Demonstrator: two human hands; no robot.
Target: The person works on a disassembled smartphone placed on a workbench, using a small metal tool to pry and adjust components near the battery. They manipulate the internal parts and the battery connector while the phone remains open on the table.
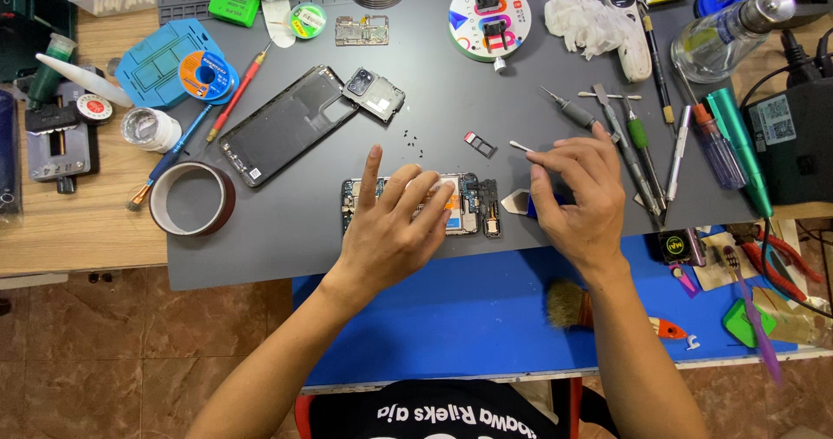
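An opened phone body with bare circuit boards lies on the grey work mat. My left hand rests flat on it, fingers spread, index finger raised. My right hand hovers just right of the phone, fingers curled around a small blue pry tool. A white triangular pick lies between hand and phone. A cotton swab sits just above my right fingers.
A black phone back frame and camera module cover lie at upper left. A tape ring, solder spool, screwdrivers and tweezers, a SIM tray, tiny screws, a brush and a glass bottle surround the mat.
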